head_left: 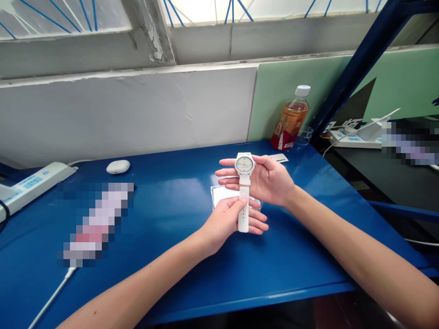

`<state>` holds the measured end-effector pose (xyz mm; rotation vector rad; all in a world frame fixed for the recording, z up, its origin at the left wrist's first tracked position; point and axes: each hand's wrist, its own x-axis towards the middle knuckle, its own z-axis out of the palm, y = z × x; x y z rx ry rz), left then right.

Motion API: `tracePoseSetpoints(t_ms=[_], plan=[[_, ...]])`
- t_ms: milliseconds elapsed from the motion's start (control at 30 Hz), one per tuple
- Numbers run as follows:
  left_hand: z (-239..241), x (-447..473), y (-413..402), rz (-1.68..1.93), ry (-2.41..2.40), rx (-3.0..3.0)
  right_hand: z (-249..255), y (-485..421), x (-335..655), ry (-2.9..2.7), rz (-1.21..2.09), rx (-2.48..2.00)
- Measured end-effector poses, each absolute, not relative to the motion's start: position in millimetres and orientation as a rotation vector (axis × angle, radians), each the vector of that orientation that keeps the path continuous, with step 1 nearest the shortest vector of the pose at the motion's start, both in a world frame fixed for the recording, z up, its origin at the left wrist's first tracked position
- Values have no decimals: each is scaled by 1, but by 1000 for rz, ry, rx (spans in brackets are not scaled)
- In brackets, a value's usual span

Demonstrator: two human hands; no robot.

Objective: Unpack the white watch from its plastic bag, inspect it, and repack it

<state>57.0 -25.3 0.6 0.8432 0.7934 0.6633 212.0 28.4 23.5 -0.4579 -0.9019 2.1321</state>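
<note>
A white wristwatch (243, 219) with a round, light dial hangs lengthwise between both hands, dial up and strap toward me. My left hand (222, 219) grips the lower strap, thumb on top and fingers stretched out beneath. Palm up, my right hand (269, 180) supports the watch case; its fingers extend behind the case and its thumb lies at the case's edge. Below the hands, partly hidden, a flat white item with a clear, shiny rim (216, 194) lies on the blue table (171, 219). Behind the right hand shows part of a white card (279, 158).
At the back right stands a drink bottle (291, 119) beside a clear cup (303, 135) and a blue post (356, 64). To the left lie a white earbud case (118, 167), a blurred-out phone (99, 219) on a cable, and a power strip (37, 183).
</note>
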Motion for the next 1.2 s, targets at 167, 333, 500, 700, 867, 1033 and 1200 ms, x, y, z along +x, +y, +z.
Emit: tracePoseSetpoints(t_ms=[167, 333, 500, 700, 867, 1033, 1200], plan=[[3, 57, -25, 744, 825, 874, 25, 30, 213, -893, 2078, -499], [8, 56, -27, 838, 805, 1012, 22, 31, 212, -804, 1879, -519], [4, 56, -28, 754, 684, 937, 16, 32, 209, -816, 1775, -489], [2, 53, -26, 657, 599, 902, 16, 26, 208, -995, 1931, -447], [2, 52, -26, 644, 631, 906, 18, 25, 213, -1079, 1996, -411], [0, 53, -28, 598, 598, 934, 20, 28, 216, -1077, 1984, -431], [-1, 55, -30, 556, 580, 939, 19, 28, 215, -1081, 2013, -436]])
